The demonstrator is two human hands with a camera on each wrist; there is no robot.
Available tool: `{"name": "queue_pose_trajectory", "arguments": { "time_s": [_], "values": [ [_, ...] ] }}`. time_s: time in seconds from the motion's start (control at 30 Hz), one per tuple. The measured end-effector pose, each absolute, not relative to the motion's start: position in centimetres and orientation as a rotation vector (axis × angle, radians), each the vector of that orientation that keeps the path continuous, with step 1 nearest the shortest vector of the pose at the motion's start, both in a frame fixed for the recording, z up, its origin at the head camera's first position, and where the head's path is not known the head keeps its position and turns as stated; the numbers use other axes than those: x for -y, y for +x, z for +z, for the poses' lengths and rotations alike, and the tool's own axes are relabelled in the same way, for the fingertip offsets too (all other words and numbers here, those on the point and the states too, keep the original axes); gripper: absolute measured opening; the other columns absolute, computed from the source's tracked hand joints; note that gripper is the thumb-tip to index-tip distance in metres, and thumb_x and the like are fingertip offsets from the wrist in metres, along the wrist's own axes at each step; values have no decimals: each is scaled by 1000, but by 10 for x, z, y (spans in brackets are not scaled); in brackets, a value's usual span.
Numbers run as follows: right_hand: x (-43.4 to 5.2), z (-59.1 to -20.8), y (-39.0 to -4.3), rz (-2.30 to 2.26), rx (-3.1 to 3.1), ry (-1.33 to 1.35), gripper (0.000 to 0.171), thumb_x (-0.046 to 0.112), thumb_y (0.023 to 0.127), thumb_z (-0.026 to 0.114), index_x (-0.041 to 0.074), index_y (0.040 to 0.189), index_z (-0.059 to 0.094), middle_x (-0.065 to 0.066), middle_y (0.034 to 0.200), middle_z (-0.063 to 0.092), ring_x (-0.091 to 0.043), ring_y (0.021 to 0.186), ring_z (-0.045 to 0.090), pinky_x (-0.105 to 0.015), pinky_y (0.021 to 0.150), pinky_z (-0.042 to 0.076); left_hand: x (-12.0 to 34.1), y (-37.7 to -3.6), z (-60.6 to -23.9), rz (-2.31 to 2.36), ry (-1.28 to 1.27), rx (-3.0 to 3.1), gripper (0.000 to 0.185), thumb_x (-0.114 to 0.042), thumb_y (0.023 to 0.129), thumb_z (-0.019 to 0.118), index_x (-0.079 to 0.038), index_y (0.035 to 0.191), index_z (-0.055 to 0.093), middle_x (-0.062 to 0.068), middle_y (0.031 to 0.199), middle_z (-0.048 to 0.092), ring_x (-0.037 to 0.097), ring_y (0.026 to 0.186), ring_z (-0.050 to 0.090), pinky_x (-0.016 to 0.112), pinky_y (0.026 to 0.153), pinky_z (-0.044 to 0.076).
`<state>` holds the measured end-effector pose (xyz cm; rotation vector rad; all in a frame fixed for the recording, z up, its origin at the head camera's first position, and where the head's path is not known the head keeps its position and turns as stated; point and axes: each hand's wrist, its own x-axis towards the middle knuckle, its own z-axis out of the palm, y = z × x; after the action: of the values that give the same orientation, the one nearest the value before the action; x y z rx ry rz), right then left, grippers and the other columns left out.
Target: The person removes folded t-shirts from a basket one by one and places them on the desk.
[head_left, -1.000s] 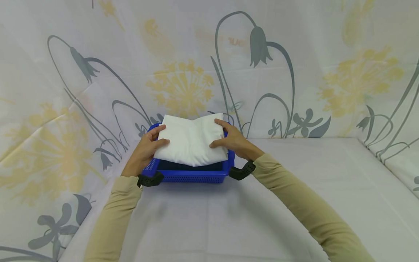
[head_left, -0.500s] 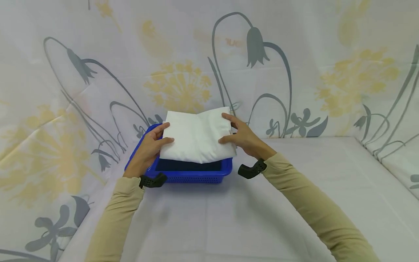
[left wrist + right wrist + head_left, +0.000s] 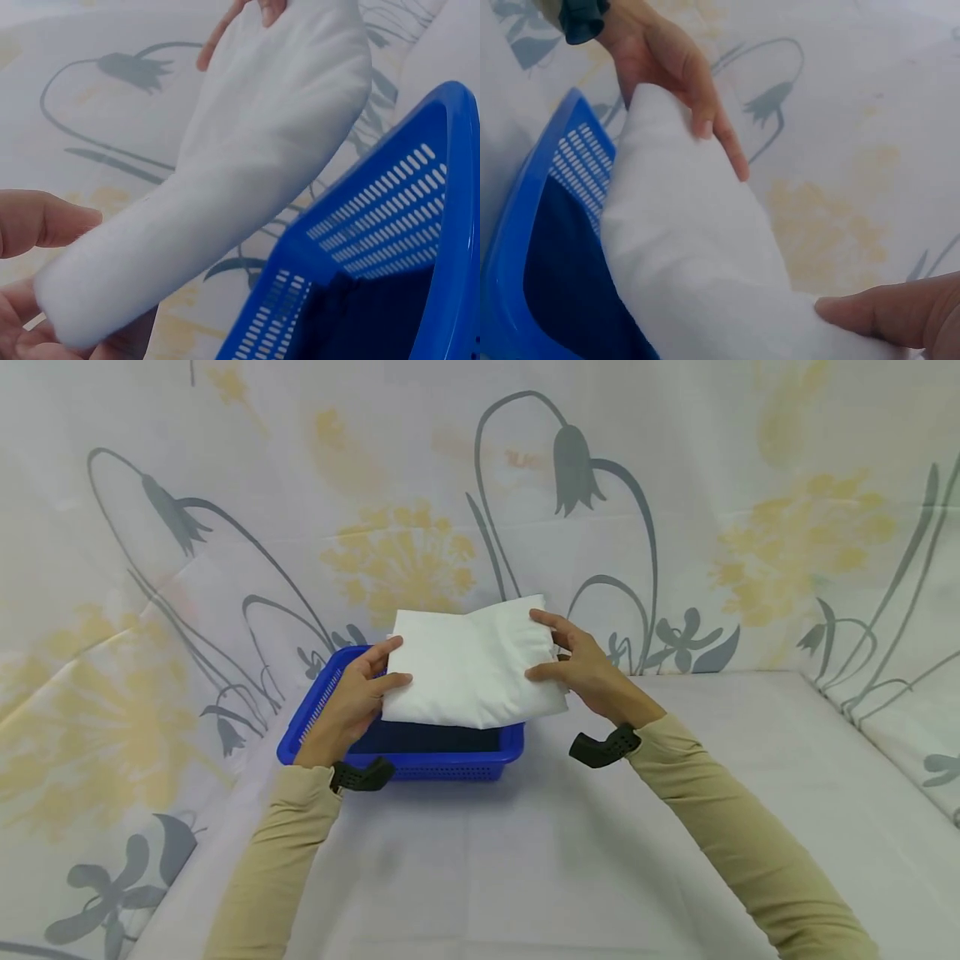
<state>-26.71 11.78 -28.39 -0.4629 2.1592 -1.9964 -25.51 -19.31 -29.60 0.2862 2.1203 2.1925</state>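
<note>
Between both hands a folded white cloth hangs raised above a blue plastic basket. My left hand grips its left edge, thumb on the near face and some fingers hidden behind. At the opposite edge my right hand pinches the cloth, its thumb and index finger spread over the front. Dark navy fabric lies inside the basket, partly covered by the white cloth in the head view. The left wrist view shows the cloth's thick folded layers sagging in a curve beside the basket.
The basket stands on a white-covered surface, close to a floral-print cloth backdrop behind it and at the sides. The white surface stretches in front of the basket and to its right. Each wrist wears a black mount.
Both hands have carried the white cloth to the right and slightly up, with the right hand moving farther. The cloth now reaches past the basket's right side, and more of the basket's left side shows.
</note>
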Motion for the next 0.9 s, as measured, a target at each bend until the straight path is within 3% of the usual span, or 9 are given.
{"name": "queue_pose_trajectory", "arguments": {
  "time_s": [0.3, 0.63, 0.9],
  "values": [
    [-145, -282, -262, -2026, -2151, -431, 85, -8, 83, 66, 24, 153, 30, -14, 139, 38, -30, 118, 45, -41, 85, 49, 173, -252, -294, 2249, 344, -2024, 69, 12, 92, 52, -9, 153, 28, 14, 149, 36, 18, 101, 58, 27, 73, 53],
    [-173, -277, -251, -2070, -2149, -434, 83, -8, 86, 63, 24, 153, 28, -10, 130, 41, -26, 111, 49, -35, 78, 53, 146, -251, -295, 2306, 356, -1968, 69, 12, 91, 53, -11, 152, 30, 13, 146, 39, 25, 110, 54, 33, 76, 54],
    [-197, -273, -242, -2073, -2172, -437, 82, -6, 89, 61, 28, 154, 25, -8, 133, 38, -24, 112, 48, -34, 77, 53, 117, -248, -296, 2368, 328, -1951, 68, 14, 88, 55, -11, 149, 37, 13, 137, 44, 30, 114, 52, 40, 86, 51]
  ]
}}
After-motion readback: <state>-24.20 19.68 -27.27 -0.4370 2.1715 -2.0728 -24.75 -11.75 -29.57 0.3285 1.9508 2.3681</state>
